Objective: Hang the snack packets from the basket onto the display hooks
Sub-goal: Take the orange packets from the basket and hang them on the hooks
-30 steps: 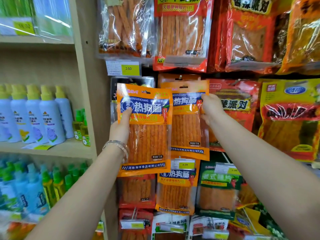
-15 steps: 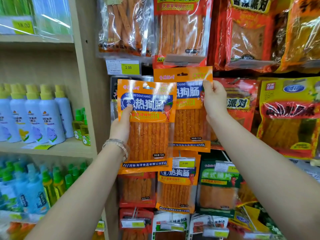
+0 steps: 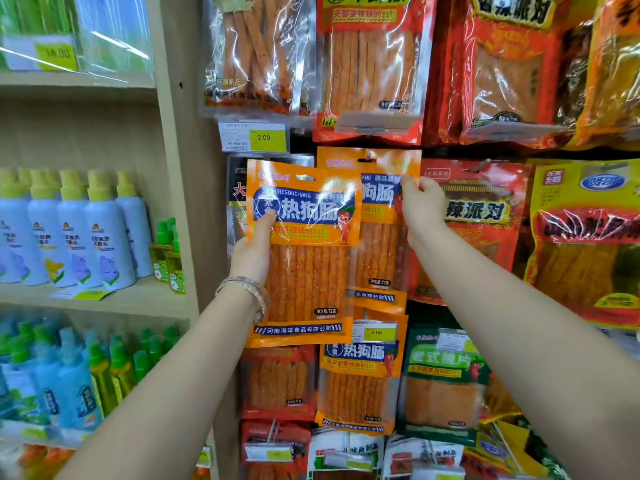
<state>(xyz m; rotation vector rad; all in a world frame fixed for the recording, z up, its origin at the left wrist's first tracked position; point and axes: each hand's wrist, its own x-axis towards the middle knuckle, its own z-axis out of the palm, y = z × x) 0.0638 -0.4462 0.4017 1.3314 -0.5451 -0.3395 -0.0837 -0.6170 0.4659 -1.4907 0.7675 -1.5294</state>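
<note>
My left hand (image 3: 252, 250) grips an orange snack packet (image 3: 304, 271) with a blue label, held upright in front of the display. My right hand (image 3: 420, 204) pinches the upper right edge of a second, identical orange packet (image 3: 379, 251), partly hidden behind the first. The hang hole at the top of that second packet sits at a metal display hook (image 3: 370, 155). The basket is out of view.
Hanging snack packets fill the display above, below and to the right, with a yellow price tag (image 3: 265, 137) at upper left. A wooden upright (image 3: 187, 202) separates the display from shelves of spray bottles (image 3: 79, 237) on the left.
My right hand has lifted the second packet upward so its top hole reaches the hook. My left hand has shifted its packet slightly up and right.
</note>
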